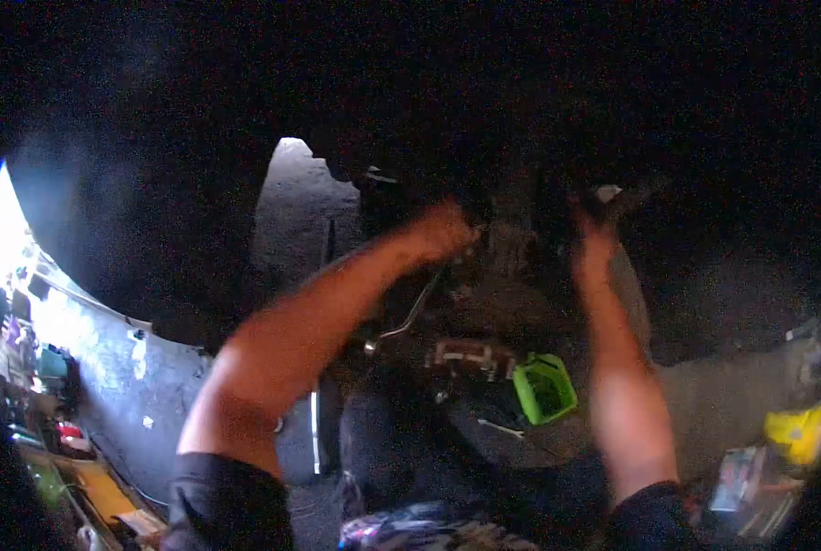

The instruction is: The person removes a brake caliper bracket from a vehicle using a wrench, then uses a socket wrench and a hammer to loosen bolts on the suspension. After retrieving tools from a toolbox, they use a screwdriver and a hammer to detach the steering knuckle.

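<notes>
Under a very dark mass of machinery, both my arms reach upward. My left hand [449, 231] is closed beside a dark vertical part [511, 241]; what lies in its fingers, if anything, is lost in shadow. A bent metal rod [417, 308] hangs just below that hand. On the other side of the vertical part, my right hand [594, 241] is raised close to a small pale piece [608, 193]. Its fingers are dark and smeared, so their grip does not show.
Below my hands sit a bright green cut-open container [565, 386], a wrench-like tool [500, 428] and a reddish-brown block [465, 352]. An upright metal bar [316, 432] stands left. Yellow material [798, 433] lies far right. A cluttered bench [107, 491] is lower left.
</notes>
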